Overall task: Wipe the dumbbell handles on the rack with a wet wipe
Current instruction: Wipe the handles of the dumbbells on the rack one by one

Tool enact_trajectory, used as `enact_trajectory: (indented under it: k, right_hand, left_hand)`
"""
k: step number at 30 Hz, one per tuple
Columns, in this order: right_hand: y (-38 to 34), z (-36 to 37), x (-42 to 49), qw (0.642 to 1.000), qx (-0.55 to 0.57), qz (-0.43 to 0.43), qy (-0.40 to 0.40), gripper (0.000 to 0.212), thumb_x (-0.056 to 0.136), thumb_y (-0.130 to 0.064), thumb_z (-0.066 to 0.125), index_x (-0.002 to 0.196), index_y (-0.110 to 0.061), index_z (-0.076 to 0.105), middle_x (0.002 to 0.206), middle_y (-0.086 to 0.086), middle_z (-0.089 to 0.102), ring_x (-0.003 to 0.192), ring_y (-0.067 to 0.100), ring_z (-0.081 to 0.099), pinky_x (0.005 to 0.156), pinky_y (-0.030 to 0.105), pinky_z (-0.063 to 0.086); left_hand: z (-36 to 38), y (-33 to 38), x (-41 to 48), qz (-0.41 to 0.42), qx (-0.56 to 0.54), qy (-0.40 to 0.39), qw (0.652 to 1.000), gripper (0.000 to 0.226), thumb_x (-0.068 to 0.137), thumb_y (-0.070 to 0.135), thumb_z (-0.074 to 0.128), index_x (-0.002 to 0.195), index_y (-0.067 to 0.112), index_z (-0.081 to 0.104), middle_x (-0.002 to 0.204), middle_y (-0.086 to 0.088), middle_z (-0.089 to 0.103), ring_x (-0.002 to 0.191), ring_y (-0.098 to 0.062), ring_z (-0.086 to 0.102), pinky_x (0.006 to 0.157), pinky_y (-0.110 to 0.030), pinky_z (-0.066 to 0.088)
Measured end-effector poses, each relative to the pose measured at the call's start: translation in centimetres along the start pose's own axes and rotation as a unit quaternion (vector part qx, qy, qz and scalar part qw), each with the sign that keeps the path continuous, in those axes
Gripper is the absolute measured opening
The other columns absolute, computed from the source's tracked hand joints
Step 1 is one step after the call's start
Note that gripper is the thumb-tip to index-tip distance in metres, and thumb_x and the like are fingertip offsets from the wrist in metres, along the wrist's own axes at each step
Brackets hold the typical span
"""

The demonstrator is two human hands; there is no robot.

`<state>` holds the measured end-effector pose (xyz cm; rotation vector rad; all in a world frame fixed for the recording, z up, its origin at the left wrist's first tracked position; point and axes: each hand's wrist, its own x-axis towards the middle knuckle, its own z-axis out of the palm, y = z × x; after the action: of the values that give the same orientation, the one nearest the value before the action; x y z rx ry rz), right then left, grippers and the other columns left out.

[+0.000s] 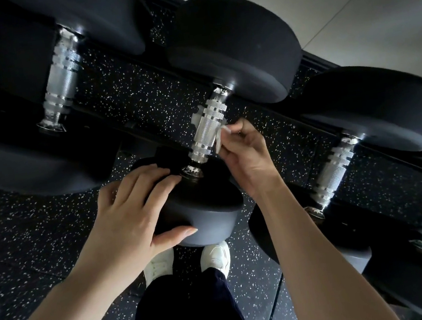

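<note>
Gym rack, mid-clean: right hand [248,160] pinches wet wipe [218,142] at fingertips, pressing it to side of knurled handle [207,130] nearest that hand. Left hand [130,214] clasps near dumbbell head [206,214], fingers draped over top, thumb along rim, likely bracing weight so handle won't roll under rubbing. Handle sits just beyond left fingertips. Second handle [333,172], well right of right wrist, apparently awaits wiping.
</note>
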<state>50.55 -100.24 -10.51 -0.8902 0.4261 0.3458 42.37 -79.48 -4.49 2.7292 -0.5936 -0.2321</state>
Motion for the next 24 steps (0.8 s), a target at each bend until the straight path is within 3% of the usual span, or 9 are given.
enact_trajectory:
  k: [8, 13, 15, 18, 24]
  right_hand:
    - [-0.9, 0.4, -1.4, 0.989, -0.142, 0.047, 0.010, 0.021, 0.086, 0.005, 0.058, 0.073, -0.009, 0.051, 0.062, 0.006, 0.063, 0.055, 0.018, 0.059, 0.059, 0.031, 0.054]
    - [-0.4, 0.6, -2.3, 0.956, -0.287, 0.063, 0.019, 0.019, 0.086, 0.000, 0.060, 0.073, -0.010, 0.051, 0.062, 0.009, 0.064, 0.063, 0.023, 0.060, 0.075, 0.038, 0.050]
    - [-0.2, 0.7, -2.7, 0.943, -0.325, 0.069, 0.001, 0.021, 0.086, 0.001, 0.061, 0.072, -0.011, 0.051, 0.060, 0.008, 0.063, 0.062, 0.017, 0.061, 0.080, 0.032, 0.050]
    - [0.0, 0.9, -3.3, 0.938, -0.339, 0.070, -0.016, 0.022, 0.085, 0.004, 0.061, 0.071, -0.010, 0.052, 0.061, 0.007, 0.064, 0.058, 0.006, 0.062, 0.074, 0.019, 0.049]
    - [-0.2, 1.8, -4.2, 0.925, -0.375, 0.058, 0.017, 0.016, 0.081, 0.001, 0.068, 0.075, -0.006, 0.055, 0.061, -0.003, 0.068, 0.056, 0.005, 0.062, 0.060, 0.017, 0.048]
  left_hand:
    - [-0.1, 0.0, 0.0, -0.002, 0.005, -0.002, 1.000, 0.067, 0.085, 0.062, 0.042, 0.126, 0.011, 0.055, 0.127, -0.007, 0.056, 0.121, -0.029, 0.052, 0.089, -0.048, 0.041]
    - [-0.1, 0.1, 0.0, 0.001, 0.005, 0.001, 1.000, 0.066, 0.085, 0.062, 0.042, 0.125, 0.011, 0.056, 0.126, -0.006, 0.057, 0.122, -0.026, 0.050, 0.089, -0.046, 0.039]
    - [-0.1, 0.1, 0.0, 0.000, 0.005, 0.005, 1.000, 0.067, 0.085, 0.062, 0.042, 0.125, 0.011, 0.057, 0.126, -0.007, 0.057, 0.122, -0.026, 0.050, 0.089, -0.046, 0.039]
    - [0.0, 0.1, 0.0, -0.002, 0.003, 0.008, 1.000, 0.067, 0.084, 0.062, 0.043, 0.124, 0.011, 0.057, 0.125, -0.007, 0.058, 0.121, -0.027, 0.051, 0.089, -0.046, 0.038]
    - [0.0, -0.1, -0.1, -0.007, -0.002, 0.001, 1.000, 0.068, 0.084, 0.064, 0.040, 0.125, 0.013, 0.058, 0.126, -0.005, 0.057, 0.122, -0.027, 0.051, 0.090, -0.046, 0.038]
